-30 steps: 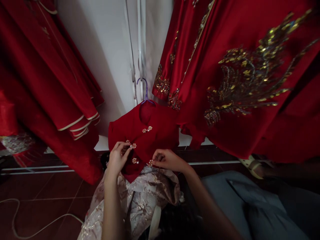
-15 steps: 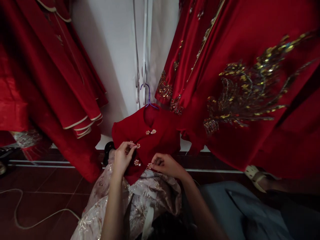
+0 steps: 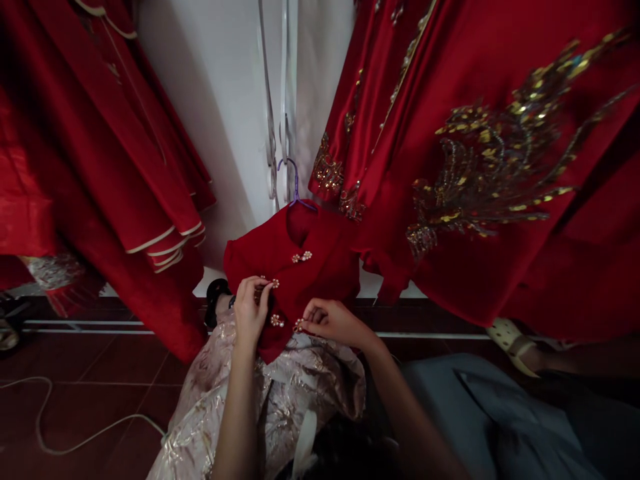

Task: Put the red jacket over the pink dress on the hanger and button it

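Observation:
A small sleeveless red garment (image 3: 330,280) hangs in front of me on a purple hanger (image 3: 296,190). Its lower part rests over a shiny pale brocade cloth (image 3: 295,373) on my lap. My left hand (image 3: 251,307) pinches a flower-shaped pearl clasp (image 3: 275,283) on the garment's left side. With thumb and forefinger, my right hand (image 3: 333,321) grips another pearl clasp (image 3: 299,325) near the lower edge. Between the hands lies a loose-looking clasp half (image 3: 277,321), touched by neither. A fastened pair of clasps (image 3: 302,257) sits higher on the chest.
Long red garments (image 3: 150,180) hang at left, and a red one with gold sequins (image 3: 500,167) hangs at right. White metal bars (image 3: 285,87) run down the wall. A pale cable (image 3: 100,440) crosses the tiled floor. Another person's shoe (image 3: 510,343) shows at right.
The view has shifted slightly, and the hanger and upper garment appear a little higher. Both hands keep pinching at the same clasps, with only small movement.

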Available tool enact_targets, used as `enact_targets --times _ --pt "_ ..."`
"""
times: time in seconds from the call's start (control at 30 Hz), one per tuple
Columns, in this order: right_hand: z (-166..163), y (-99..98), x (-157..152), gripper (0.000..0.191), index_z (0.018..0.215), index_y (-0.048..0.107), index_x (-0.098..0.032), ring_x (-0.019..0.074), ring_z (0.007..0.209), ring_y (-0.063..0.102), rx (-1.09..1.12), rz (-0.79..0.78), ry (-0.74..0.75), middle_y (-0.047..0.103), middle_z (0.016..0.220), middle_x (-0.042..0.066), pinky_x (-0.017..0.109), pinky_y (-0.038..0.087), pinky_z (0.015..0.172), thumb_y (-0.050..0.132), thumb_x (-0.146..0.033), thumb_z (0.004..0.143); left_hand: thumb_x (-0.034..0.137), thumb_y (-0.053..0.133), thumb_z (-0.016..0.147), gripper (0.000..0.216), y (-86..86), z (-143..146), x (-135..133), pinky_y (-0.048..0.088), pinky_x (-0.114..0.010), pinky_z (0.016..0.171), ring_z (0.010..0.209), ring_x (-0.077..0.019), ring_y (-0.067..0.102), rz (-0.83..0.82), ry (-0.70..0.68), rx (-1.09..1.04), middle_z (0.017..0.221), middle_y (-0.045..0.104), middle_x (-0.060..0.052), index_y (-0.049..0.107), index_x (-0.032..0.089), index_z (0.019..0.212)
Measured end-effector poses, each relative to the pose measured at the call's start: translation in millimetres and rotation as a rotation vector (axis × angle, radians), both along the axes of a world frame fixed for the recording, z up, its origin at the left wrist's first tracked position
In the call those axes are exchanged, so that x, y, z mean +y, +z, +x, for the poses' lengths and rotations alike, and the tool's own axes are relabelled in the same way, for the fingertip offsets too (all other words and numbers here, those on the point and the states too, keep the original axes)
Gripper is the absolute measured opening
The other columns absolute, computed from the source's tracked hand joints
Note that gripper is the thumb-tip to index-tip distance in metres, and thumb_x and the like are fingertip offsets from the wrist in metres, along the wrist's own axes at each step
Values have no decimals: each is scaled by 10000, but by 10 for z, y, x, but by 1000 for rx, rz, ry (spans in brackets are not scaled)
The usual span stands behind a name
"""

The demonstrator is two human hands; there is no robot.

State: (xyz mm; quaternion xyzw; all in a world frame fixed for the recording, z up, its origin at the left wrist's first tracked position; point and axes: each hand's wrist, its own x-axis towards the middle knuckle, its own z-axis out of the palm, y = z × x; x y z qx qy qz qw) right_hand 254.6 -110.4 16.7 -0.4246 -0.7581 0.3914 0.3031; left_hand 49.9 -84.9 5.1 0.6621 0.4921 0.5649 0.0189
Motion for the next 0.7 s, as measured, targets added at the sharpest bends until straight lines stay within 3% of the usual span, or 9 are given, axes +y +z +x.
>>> enact_targets --times 0.23,0.4,0.57,0.7 --pt "-9 36 -26 183 799 574 -168 118 648 581 -18 15 -8 629 700 22 226 457 584 607 -344 759 297 512 856 128 -36 14 6 443 -312 847 894 -165 559 52 97 -32 928 586 -68 570 186 883" --pt "41 66 -32 156 783 566 -164 119 646 582 -34 -4 48 629 696 21 219 446 568 613 -306 741 321 514 855 149 4 39 -9 449 -274 761 787 -141 562 -25 33 -30 849 589 -38 568 184 879" --pt "163 140 -71 116 775 561 -164 108 624 568 -46 -31 156 616 683 2 210 437 566 614 -252 720 339 500 865 201 278 222 142 405 -334 879 970 -186 509 2 -57 252 989 561 -61 610 217 982" --pt "171 127 -64 120 779 567 -162 113 637 575 -52 -46 189 624 700 7 219 441 583 606 -261 724 345 478 869 255 539 353 401 389 -397 861 1033 -251 451 59 -11 590 1110 508 -112 600 208 1046"
